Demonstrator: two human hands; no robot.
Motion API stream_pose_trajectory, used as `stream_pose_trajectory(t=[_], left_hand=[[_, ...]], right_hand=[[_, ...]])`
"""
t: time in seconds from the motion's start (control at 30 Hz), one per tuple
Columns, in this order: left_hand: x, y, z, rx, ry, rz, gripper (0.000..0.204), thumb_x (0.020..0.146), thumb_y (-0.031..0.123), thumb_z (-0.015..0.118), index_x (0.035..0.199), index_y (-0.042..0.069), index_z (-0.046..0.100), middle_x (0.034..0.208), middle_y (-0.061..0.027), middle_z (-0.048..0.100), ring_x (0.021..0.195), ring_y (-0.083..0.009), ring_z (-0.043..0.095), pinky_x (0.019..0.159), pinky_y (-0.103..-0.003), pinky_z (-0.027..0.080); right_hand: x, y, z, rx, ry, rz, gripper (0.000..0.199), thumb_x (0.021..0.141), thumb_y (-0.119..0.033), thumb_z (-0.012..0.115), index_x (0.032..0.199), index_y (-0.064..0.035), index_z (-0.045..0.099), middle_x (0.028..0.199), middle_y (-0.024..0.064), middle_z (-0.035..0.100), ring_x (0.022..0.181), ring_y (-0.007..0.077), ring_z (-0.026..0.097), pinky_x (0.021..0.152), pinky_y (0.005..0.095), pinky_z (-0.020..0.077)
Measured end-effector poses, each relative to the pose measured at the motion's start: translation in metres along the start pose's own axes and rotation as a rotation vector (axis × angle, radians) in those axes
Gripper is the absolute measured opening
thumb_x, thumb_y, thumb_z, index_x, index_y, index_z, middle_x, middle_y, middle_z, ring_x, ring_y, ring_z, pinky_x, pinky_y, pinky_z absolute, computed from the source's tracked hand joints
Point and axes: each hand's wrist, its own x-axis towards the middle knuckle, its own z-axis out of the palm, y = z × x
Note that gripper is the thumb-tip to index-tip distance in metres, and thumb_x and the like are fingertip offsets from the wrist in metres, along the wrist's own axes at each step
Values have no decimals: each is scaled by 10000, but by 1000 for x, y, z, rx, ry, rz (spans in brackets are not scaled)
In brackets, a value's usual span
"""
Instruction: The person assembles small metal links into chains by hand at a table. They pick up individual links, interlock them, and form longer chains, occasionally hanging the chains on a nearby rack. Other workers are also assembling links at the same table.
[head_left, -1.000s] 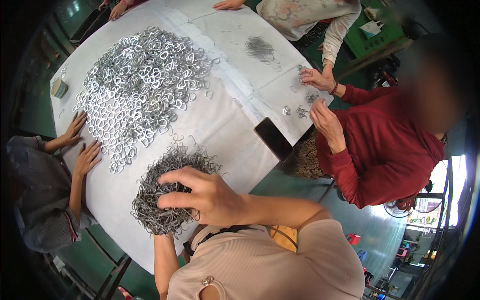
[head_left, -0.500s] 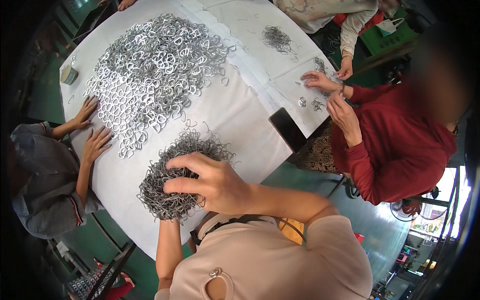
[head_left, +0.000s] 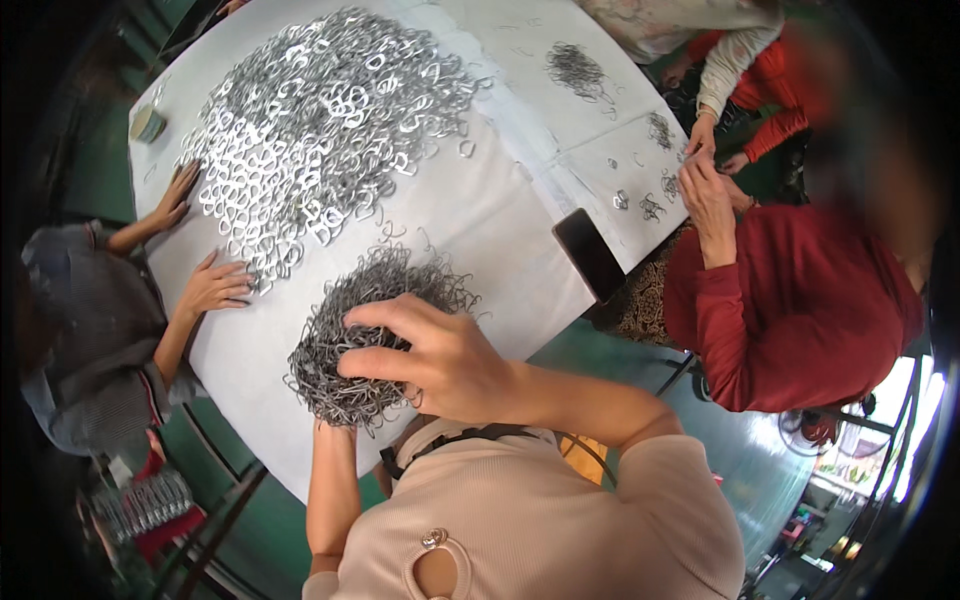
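A large tangled clump of grey wire hooks (head_left: 350, 340) lies at the table's near edge, in front of my body. My right hand (head_left: 440, 360) reaches over it from the right, its thumb and fingers curled into the hooks and gripping them. My left forearm comes up from below and ends at the clump's near side. The left hand itself is hidden beneath the hooks, so its fingers do not show. Beyond the clump, a broad heap of shiny metal rings (head_left: 330, 110) spreads across the white-covered table (head_left: 500, 250).
At left, a co-worker's two hands (head_left: 215, 287) rest beside the rings. A person in a red top (head_left: 790, 300) sits at right, hands raised near the table edge. A black phone (head_left: 588, 255) lies there. Small hook piles (head_left: 575, 70) lie farther back; a cup (head_left: 147, 124) stands far left.
My view has shifted a little, while my right hand stays on the hooks. The left co-worker's nearer hand has moved toward the rings. The red-clad person's hands have drawn back from the small piles.
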Motion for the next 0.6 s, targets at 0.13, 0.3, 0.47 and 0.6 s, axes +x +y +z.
stream_pose_trajectory(t=[0.13, 0.3, 0.47, 0.6], left_hand=[[-14, 13, 17, -345, 243, -210, 313, 972, 159, 445, 1250, 28, 505, 1188, -117, 579, 1050, -209, 578, 908, -344, 505], [11, -33, -41, -544, 111, -471, 394, 963, 247, 406, 1217, -29, 528, 1131, -164, 628, 1036, -246, 618, 906, -402, 526], [-4, 1, -19, 22, -41, -388, 372, 970, 200, 407, 1280, 26, 516, 1234, -70, 582, 1027, -160, 586, 814, -273, 457], [-15, 18, -37, 271, 86, -226, 412, 953, 260, 469, 1308, 54, 517, 1260, -64, 571, 1044, -153, 569, 810, -293, 457]], right_hand=[[6, 1, -3, 16, -3, -12, 479, 583, 126, 570, 990, -103, 673, 1133, 130, 584, 906, 285, 617, 646, 338, 532], [13, 5, -11, -12, -66, 32, 527, 514, 150, 529, 979, -53, 673, 1138, 170, 576, 950, 297, 619, 714, 307, 529], [9, 12, -14, -48, -82, 49, 538, 512, 142, 509, 977, -67, 682, 1099, 176, 603, 969, 346, 617, 770, 368, 532], [7, 11, -18, -111, -51, 20, 464, 553, 143, 509, 956, -24, 668, 1097, 195, 605, 1002, 324, 615, 836, 358, 511]])
